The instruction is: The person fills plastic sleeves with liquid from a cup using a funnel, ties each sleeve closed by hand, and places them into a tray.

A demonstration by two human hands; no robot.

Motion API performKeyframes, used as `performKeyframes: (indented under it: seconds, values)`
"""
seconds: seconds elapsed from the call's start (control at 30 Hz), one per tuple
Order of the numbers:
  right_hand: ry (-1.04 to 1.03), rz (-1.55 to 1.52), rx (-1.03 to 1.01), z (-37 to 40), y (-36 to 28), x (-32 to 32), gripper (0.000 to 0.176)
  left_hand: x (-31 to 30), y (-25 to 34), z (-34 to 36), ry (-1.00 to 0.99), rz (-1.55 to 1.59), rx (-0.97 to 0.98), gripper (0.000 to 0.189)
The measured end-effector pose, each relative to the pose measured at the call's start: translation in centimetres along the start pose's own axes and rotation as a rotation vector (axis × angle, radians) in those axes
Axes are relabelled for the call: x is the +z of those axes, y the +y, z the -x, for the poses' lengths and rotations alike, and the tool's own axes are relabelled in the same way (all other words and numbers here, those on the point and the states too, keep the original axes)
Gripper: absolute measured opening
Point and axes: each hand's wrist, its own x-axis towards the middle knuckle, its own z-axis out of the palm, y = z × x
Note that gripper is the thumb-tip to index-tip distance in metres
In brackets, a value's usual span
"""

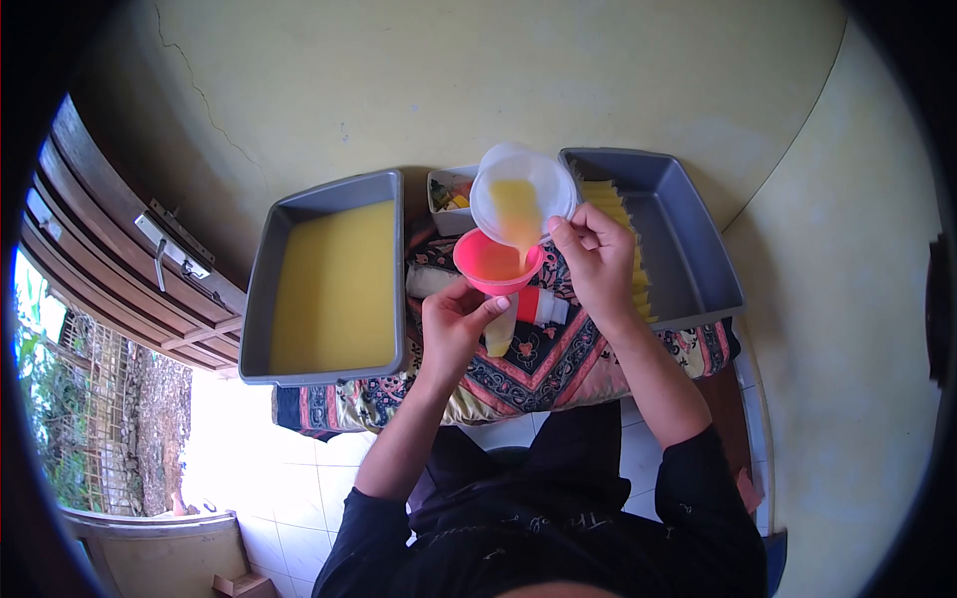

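My left hand [461, 324] is closed on a red funnel [465, 257], which sits over a long pale yellow tube or bag [500, 337] hanging below it. In my right hand [595, 249] is a clear plastic cup [498, 171], tipped to the left above the funnel. Yellow-orange liquid [515, 207] runs from the cup's rim into the funnel, where some liquid shows. Just right of the tube, a red and white object [539, 306] lies on the patterned cloth [543, 374].
A grey tray [397, 269] of yellow liquid stands at the left. Another grey tray [683, 234] at the right holds a row of yellow filled strips [610, 199]. Behind the cup, a white container [454, 219] holds small colourful items. The wall rises behind.
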Motion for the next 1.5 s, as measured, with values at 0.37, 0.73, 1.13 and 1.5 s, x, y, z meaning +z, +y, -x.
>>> performKeyframes:
  seconds: [0.37, 0.73, 1.13, 1.5]
  values:
    - [-0.013, 0.004, 0.02, -0.3, -0.4, -0.2, 0.021, 0.1, 0.7, -0.1, -0.013, 0.03, 0.001, 0.028]
    - [-0.05, -0.042, -0.001, -0.1, -0.3, -0.2, 0.018, 0.3, 1.1, -0.1, -0.026, 0.033, -0.001, 0.028]
    - [0.108, -0.15, 0.159, -0.6, 1.5, 0.4, 0.021, -0.3, 0.1, -0.4, 0.013, 0.007, 0.004, 0.028]
    - [0.198, -0.308, 0.567, 2.1, 12.3, 0.7, 0.019, -2.0, -1.7, -1.2, 0.193, -0.005, 0.055, 0.025]
